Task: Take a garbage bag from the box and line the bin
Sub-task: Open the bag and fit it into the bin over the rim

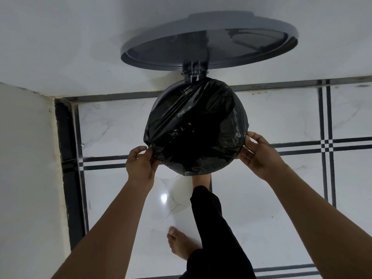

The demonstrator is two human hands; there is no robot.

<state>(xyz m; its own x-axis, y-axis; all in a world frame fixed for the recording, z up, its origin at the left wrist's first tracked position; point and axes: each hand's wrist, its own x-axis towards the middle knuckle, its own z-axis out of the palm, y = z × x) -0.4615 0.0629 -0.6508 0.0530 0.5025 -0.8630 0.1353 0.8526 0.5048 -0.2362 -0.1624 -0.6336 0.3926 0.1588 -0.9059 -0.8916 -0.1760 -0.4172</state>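
A round grey bin stands against the wall, seen from above, with a strip of its rim [161, 97] bare at the upper left. A black garbage bag [201, 127] is stretched over most of the bin's mouth. The bin's grey lid [209, 41] stands raised on its hinge against the wall. My left hand [141, 164] pinches the bag's edge at the lower left of the rim. My right hand [257, 154] grips the bag's edge at the lower right of the rim.
White walls close in behind the bin and on the left, forming a corner. The floor [261, 208] is glossy white marble tile with dark border lines. One of my feet is under the bin's front edge; my other bare foot [181, 244] stands nearer.
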